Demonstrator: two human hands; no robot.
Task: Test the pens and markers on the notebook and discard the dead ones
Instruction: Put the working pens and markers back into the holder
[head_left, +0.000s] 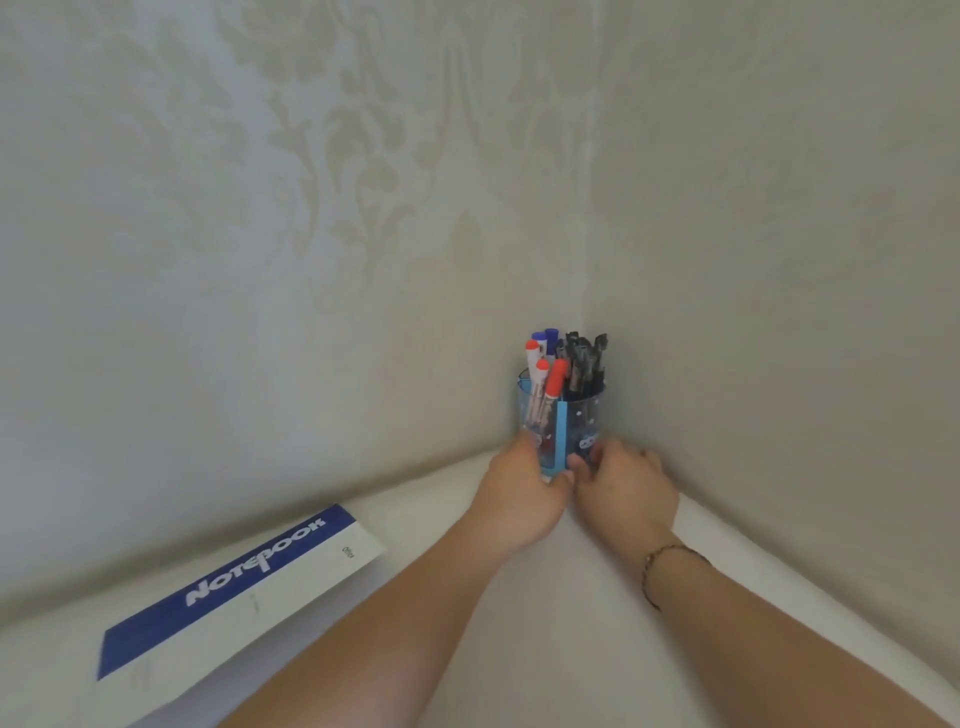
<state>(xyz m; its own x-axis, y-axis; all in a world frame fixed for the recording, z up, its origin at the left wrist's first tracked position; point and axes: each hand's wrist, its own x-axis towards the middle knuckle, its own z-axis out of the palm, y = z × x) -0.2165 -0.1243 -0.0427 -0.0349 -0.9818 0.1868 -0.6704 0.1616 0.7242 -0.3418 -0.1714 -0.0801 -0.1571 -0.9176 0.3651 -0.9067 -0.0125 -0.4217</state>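
- white table (545, 613) fills near scene, meets patterned wallpaper wall (260, 208) at far corner
- notebook (234, 592) closed, blue-white cover, flat on table near left, well apart from cup
- clear blue cup (563, 426) upright in far corner; holds pens and markers (563, 364) standing up: red-capped left, blue-capped behind, black right
- left hand (519, 499) fingers curled round cup's lower left side, gripping it
- right hand (623, 488) fingers curled round cup's lower right side, gripping it too; bracelet (660, 566) on wrist
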